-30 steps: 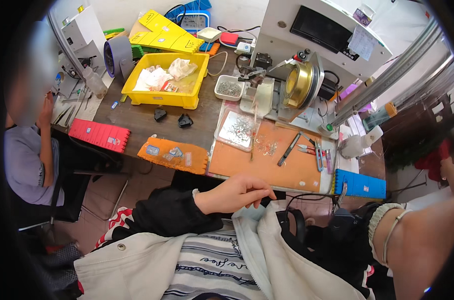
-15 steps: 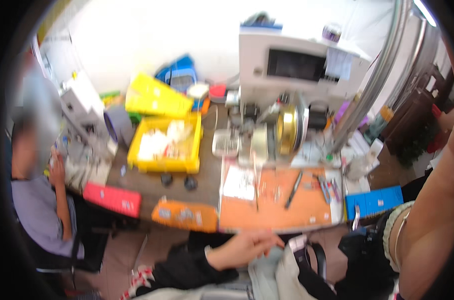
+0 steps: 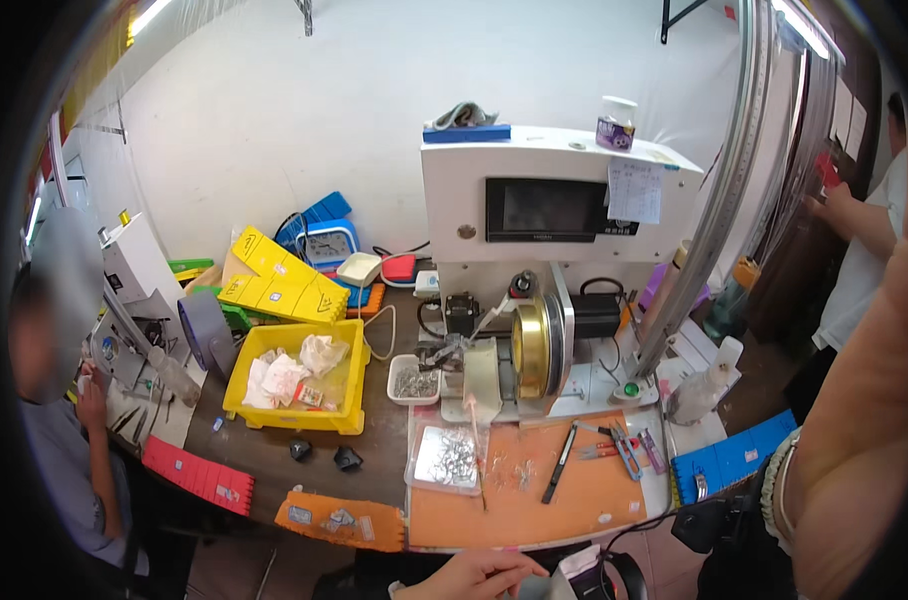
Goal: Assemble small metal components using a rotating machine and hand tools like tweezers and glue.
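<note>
My left hand point(image 3: 477, 577) shows at the lower edge, in front of the bench, partly cut off. Its fingers stretch loosely to the right and hold nothing I can see. Close by its fingertips is a white and dark item point(image 3: 582, 572) that I cannot make out. My bare right arm point(image 3: 854, 420) is raised along the right edge, and its hand lies out of the picture. Beyond the left hand, an orange mat point(image 3: 519, 510) bears a clear tray point(image 3: 447, 460) of small metal pieces, a slim dark tool point(image 3: 560, 465) and blue-handled pliers point(image 3: 626, 455).
A white machine point(image 3: 454, 190) with a dark screen and a gold wheel point(image 3: 530, 350) stands behind the mat. Left of it are a white dish point(image 3: 414, 380) and a yellow bin point(image 3: 354, 400) with crumpled white bags. One person point(image 3: 49, 420) sits at left; another point(image 3: 864, 230) stands at right.
The view has tilted upward, so the bench and my left hand sit lower in the picture. More of the person at right now shows. My right arm stays raised.
</note>
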Demonstrator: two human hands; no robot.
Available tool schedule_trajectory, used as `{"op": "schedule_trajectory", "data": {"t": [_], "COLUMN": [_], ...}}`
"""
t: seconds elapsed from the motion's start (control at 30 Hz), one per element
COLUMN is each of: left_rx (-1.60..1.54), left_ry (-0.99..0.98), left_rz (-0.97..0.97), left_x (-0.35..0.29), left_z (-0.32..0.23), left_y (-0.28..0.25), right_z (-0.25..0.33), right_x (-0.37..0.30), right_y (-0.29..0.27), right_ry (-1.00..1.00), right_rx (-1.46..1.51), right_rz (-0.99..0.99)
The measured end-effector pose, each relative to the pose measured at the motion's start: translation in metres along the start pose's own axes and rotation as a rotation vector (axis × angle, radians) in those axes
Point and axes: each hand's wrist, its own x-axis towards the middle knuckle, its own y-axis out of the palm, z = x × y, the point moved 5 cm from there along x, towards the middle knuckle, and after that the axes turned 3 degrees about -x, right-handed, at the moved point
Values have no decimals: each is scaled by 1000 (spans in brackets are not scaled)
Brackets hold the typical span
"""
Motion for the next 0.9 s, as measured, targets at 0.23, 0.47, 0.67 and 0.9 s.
{"op": "schedule_trajectory", "data": {"t": [0.23,0.47,0.67,0.9], "left_rx": [84,115,57,128], "left_ry": [15,93,46,55], "left_rz": [113,71,72,59], "left_x": [8,17,9,19], "left_z": [4,-3,9,15], "left_y": [8,3,13,15], "right_z": [38,84,93,108], "right_x": [-15,-12,23,-108], "right_y": [-10,-24,-38,-44], "right_ry": [229,447,365,1422], "right_rx": [27,13,-46,151], "right_rz": [69,151,192,92]}}
